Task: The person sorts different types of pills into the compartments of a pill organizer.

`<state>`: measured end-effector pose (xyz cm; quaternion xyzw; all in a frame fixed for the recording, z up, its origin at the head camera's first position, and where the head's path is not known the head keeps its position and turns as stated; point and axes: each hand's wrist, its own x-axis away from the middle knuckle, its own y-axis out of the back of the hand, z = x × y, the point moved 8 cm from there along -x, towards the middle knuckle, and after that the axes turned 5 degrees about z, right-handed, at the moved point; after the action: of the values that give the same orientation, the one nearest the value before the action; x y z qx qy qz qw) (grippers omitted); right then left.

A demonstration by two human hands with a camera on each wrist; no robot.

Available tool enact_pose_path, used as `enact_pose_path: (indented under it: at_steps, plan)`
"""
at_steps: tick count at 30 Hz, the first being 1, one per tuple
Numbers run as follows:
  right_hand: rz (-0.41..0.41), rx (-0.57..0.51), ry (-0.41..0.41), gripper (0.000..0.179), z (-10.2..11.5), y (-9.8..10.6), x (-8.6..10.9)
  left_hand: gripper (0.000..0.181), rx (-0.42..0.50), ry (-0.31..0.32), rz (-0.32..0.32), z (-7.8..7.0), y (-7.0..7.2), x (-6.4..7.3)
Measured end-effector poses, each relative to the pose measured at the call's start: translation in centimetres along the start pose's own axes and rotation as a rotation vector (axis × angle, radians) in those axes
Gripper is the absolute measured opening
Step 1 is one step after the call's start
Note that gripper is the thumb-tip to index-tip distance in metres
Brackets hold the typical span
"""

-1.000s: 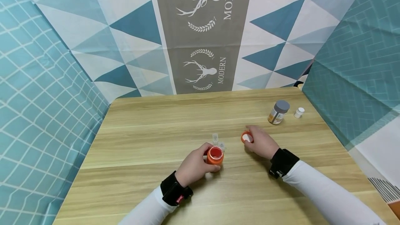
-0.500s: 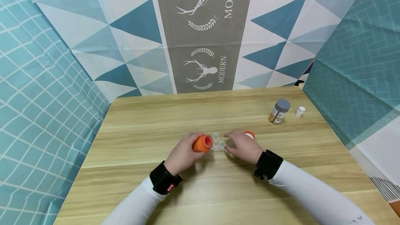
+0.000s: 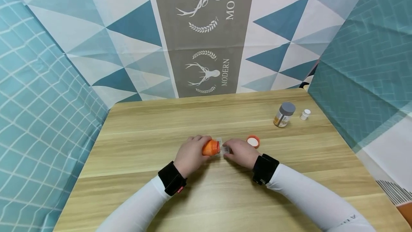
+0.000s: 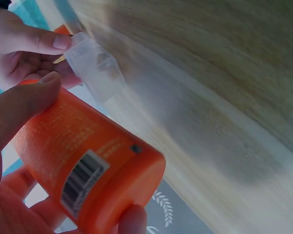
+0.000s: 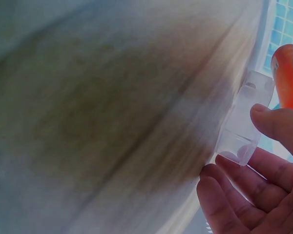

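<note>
My left hand (image 3: 191,155) grips an orange bottle (image 3: 210,148), uncapped and tipped so its mouth points right toward my other hand. A barcode shows on the bottle's side in the left wrist view, near its base. Close in front of the mouth is a small clear plastic pill box (image 5: 244,117) with its lids up. My right hand (image 3: 242,152) holds the pill box at its right side, the thumb (image 5: 271,119) on the box wall and the fingers curled near its lower end. The bottle's mouth is hidden in the left wrist view.
An orange screw cap (image 3: 253,141) lies with its white inside up, just behind my right hand. Farther back on the right of the wooden table (image 3: 154,117) stand a grey-lidded jar (image 3: 284,114) and a small white bottle (image 3: 305,114).
My right hand has let go of the cap and moved left to the pill box. My left hand has moved slightly left and back, tilting the bottle from upright toward the right.
</note>
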<state>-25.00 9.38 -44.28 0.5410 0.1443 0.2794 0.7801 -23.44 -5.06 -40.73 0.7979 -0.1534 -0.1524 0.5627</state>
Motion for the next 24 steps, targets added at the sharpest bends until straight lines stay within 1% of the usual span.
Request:
enact_pose_path:
  at_steps: [4, 10, 14, 20, 24]
  plan:
    - [0.011, 0.001, -0.012, 0.034, -0.1, -0.3, -0.1, 0.059, -0.076, -0.001, -0.010, -0.1, -0.1, 0.1]
    - [-0.001, -0.003, -0.005, 0.033, 0.0, 0.0, 0.0, 0.060, -0.142, -0.011, -0.017, -0.2, -0.3, 0.0]
    - [0.000, 0.003, -0.001, 0.033, -0.1, -0.1, 0.1, 0.060, -0.190, -0.041, -0.030, -0.6, -0.2, 0.0]
    - [-0.010, 0.000, 0.010, 0.033, -0.1, 0.0, 0.1, 0.059, -0.235, -0.102, -0.068, -1.4, 0.1, -0.3]
    - [0.000, 0.005, 0.001, 0.034, -0.3, -0.1, 0.0, 0.060, -0.256, -0.116, -0.063, -1.8, 0.3, -0.4]
